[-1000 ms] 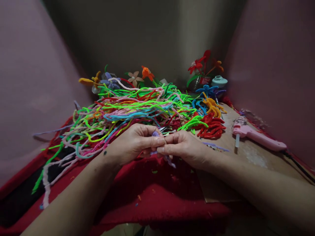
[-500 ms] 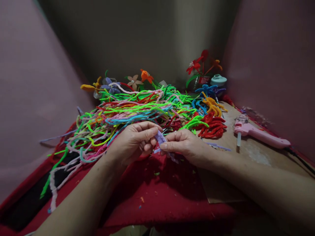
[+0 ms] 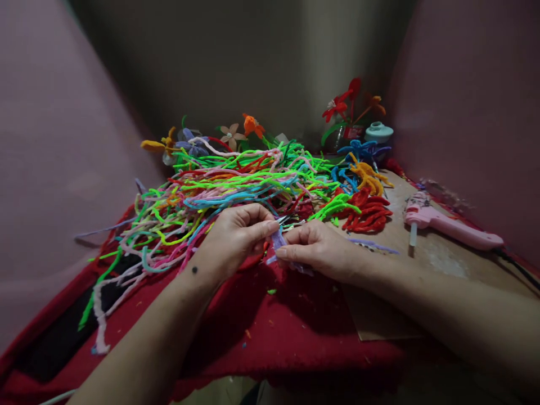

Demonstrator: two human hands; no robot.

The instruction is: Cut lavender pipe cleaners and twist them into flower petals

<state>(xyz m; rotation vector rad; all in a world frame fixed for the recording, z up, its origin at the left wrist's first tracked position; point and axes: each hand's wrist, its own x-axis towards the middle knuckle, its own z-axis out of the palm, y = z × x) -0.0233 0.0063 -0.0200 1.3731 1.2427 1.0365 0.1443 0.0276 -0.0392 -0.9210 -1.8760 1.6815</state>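
Observation:
Between my two hands is a bent piece of lilac pipe cleaner [image 3: 278, 241], held over the red cloth [image 3: 270, 337]. My left hand [image 3: 240, 233] pinches its upper end between thumb and fingers. Lower down, my right hand [image 3: 314, 247] grips the same piece with thumb against forefinger, and short lilac ends stick out below. Shiny metal blades, perhaps scissors [image 3: 287, 220], lie just behind the fingers, partly hidden. Beyond the hands spreads a big heap of loose pipe cleaners [image 3: 248, 183] in green, pink, blue and other colours.
A pink glue gun [image 3: 451, 225] rests on a brown board [image 3: 439, 275] at the right, its cord trailing off. Red pipe-cleaner loops [image 3: 367, 216] lie by the heap. Behind stand finished flowers [image 3: 253, 125] and a jar with a pale-blue lid [image 3: 378, 132].
The view has shifted slightly. My left fingers have closed in, with the thumb further along the lilac piece; my right hand keeps its pinch.

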